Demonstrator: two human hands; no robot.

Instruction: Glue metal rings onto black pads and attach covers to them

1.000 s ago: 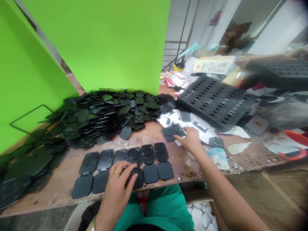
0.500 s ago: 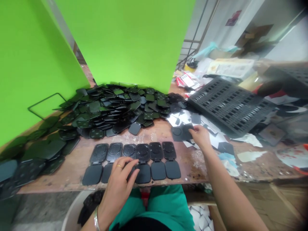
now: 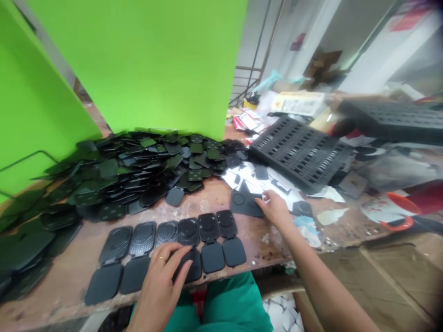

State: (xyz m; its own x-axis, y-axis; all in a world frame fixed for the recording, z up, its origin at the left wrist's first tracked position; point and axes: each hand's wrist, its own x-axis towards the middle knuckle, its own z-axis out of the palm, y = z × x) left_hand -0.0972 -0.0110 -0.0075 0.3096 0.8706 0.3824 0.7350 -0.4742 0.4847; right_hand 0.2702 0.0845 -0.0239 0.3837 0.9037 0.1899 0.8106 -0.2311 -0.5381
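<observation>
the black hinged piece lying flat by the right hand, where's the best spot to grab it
Probably its right edge. The black hinged piece lies flat, opened out on the table, and the right hand already touches that side. Slide fingers under there and pinch.

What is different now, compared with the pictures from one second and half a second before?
The right hand has drawn the flat black piece nearer to the row of open cases; its fingers remain on the piece's right edge. The left hand still rests on the row near its middle. The pile of black parts, the slotted tray and the bench look as before; only the camera shifted.
</observation>
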